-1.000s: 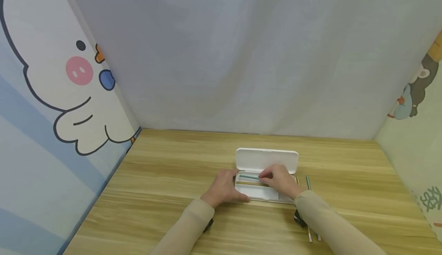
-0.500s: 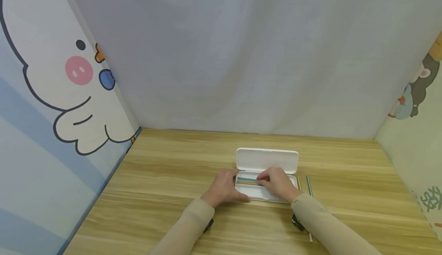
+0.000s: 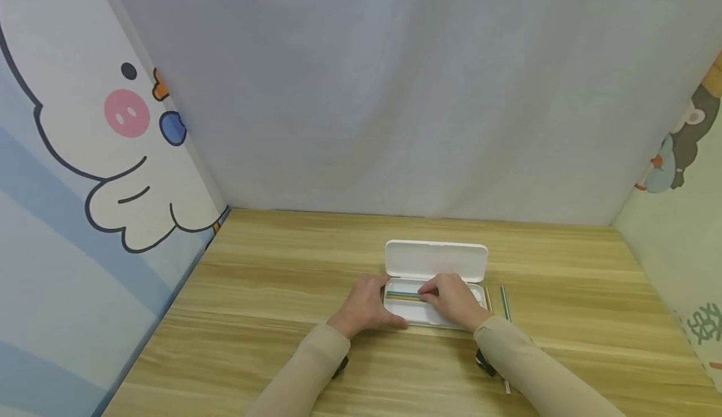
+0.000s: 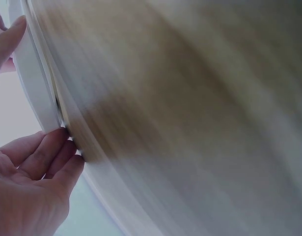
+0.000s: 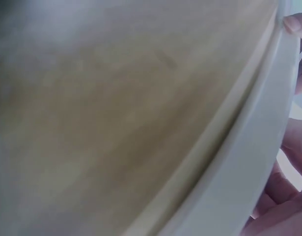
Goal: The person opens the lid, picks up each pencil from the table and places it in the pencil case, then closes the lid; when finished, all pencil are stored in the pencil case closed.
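Note:
A white pencil case (image 3: 420, 314) lies on the table with its lid (image 3: 434, 260) standing up at the back. My left hand (image 3: 365, 307) holds the case's left end, thumb on the front edge and fingers round the back corner; the left wrist view shows its fingers (image 4: 42, 157) against the case. Inside, a teal pencil (image 3: 402, 293) and a gold pencil (image 3: 402, 298) lie side by side. With thumb and fingertips my right hand (image 3: 454, 301) pinches the teal pencil, hiding its right end. In the right wrist view, the case's front wall (image 5: 249, 142) partly covers that hand.
Right of the case, a gold pencil (image 3: 488, 299) and another teal pencil (image 3: 504, 301) lie on the wooden table (image 3: 271, 266), partly under the right sleeve (image 3: 536, 367). A grey curtain (image 3: 361, 91) hangs behind the table, with printed walls at both sides.
My right hand has shifted slightly left and forward, bringing the teal pencil closer to the gold one in the case. The left hand has stayed in place.

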Demonstrator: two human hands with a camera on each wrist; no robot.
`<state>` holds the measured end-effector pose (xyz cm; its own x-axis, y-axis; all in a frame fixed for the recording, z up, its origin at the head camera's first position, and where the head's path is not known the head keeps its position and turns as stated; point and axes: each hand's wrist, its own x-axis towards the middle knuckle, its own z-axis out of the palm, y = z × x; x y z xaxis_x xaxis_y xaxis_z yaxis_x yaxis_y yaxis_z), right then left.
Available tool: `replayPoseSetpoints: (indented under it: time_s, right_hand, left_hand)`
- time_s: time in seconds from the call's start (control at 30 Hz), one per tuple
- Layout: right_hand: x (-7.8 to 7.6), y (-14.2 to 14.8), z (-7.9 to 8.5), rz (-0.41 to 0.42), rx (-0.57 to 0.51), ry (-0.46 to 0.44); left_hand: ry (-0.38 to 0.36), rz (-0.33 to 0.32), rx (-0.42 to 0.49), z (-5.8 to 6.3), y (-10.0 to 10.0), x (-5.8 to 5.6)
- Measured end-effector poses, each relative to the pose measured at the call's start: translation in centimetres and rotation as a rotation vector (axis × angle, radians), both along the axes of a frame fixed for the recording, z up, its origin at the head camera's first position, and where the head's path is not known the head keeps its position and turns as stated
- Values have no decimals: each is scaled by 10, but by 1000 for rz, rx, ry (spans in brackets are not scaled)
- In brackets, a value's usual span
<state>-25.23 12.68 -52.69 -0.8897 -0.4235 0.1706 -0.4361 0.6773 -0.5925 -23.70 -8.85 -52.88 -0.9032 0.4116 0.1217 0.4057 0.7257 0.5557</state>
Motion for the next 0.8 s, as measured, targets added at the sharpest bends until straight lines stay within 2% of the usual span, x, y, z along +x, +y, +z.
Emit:
replayPoseSetpoints:
  time_s: [0.47, 0.8]
  right_hand:
    - [0, -2, -1, 26, 29, 66]
    - [4, -6, 1, -32, 47, 41]
  left_hand:
    - [20, 2, 1, -2, -1, -2]
    - [26, 12, -18, -3, 0, -2]
